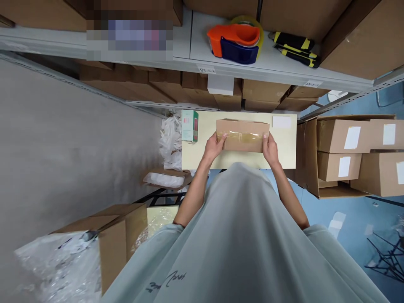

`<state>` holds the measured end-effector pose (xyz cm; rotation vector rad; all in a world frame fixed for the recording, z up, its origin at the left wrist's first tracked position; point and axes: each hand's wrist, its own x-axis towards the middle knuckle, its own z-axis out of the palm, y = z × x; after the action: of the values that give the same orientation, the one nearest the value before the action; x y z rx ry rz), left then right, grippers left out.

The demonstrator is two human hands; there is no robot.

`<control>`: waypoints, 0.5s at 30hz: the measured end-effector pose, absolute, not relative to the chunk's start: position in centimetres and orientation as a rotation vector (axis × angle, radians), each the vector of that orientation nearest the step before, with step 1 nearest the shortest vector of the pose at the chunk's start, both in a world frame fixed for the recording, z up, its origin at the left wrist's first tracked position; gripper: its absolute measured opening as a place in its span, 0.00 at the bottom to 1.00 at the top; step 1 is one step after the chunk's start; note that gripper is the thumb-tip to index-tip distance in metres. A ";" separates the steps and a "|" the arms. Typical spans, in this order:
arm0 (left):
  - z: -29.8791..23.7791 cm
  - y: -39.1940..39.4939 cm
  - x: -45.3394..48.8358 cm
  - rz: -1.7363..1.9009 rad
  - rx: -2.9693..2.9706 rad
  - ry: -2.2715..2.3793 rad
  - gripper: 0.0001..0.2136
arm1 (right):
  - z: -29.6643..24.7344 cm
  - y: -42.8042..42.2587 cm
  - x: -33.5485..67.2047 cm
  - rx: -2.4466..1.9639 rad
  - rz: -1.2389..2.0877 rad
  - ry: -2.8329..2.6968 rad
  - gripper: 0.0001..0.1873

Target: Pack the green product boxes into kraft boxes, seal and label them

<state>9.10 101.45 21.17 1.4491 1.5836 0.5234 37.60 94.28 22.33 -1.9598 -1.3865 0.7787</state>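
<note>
A brown cardboard box, with shiny clear tape along its side, is held over the pale yellow table. My left hand grips its left end, thumb on the taped face. At the opposite end, my right hand is closed on the box the same way. To the left on the table stands a small green and white box. A white slip of paper lies at the table's back right. The box's underside is hidden.
Above the table, a grey shelf carries an orange and blue tape dispenser, box cutters and cartons. On the right, a large open carton holds several labelled boxes. Plastic wrap lies left, beside the grey wall.
</note>
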 end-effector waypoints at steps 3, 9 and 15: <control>20.9 100.4 7.2 0.625 1.543 1.524 0.20 | 23.7 92.8 38.5 -1.899 0.669 -1.478 0.33; 16.0 97.2 6.4 0.541 1.392 1.517 0.27 | 19.6 89.8 38.8 -1.869 0.907 -1.540 0.38; 11.2 95.9 6.2 0.439 1.193 1.558 0.29 | 14.3 88.5 38.4 -2.002 1.242 -1.427 0.40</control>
<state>6.17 95.85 11.23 1.1935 1.5577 0.4395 38.43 88.47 14.31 -2.0017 -1.4274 1.2421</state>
